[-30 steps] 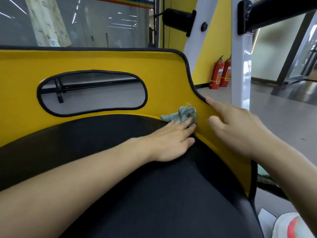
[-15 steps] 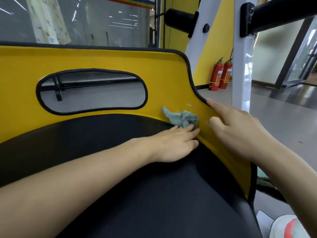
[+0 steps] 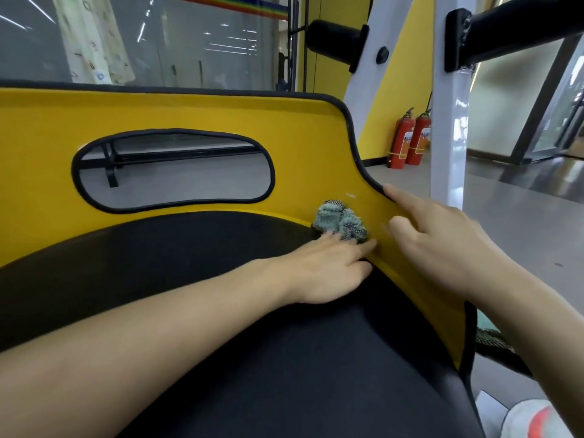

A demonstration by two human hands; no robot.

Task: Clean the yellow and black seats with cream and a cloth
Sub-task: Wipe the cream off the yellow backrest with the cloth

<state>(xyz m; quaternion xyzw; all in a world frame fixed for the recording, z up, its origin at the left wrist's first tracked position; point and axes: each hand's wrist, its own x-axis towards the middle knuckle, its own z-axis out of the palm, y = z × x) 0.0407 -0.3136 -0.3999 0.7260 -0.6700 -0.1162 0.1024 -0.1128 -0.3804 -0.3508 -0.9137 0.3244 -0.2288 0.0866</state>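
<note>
Now straight fingers of left hand (image 3: 319,267) press cloth (image 3: 335,216); right hand (image 3: 442,245) forefinger touches yellow seat (image 3: 189,112)

Your left hand (image 3: 325,267) and right hand (image 3: 442,245) are bare, as are both forearms (image 3: 158,343) up to the frame edge. Your shoe (image 3: 534,418), lower right, is white with a red-orange mark.

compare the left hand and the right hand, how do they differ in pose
The left hand lies flat, fingers straight, pressing the cloth where black cushion meets yellow panel; the right hand touches no cloth. The right hand's index finger stretches along the panel's black trim, unlike the left hand's. Both rest on the seat.
</note>
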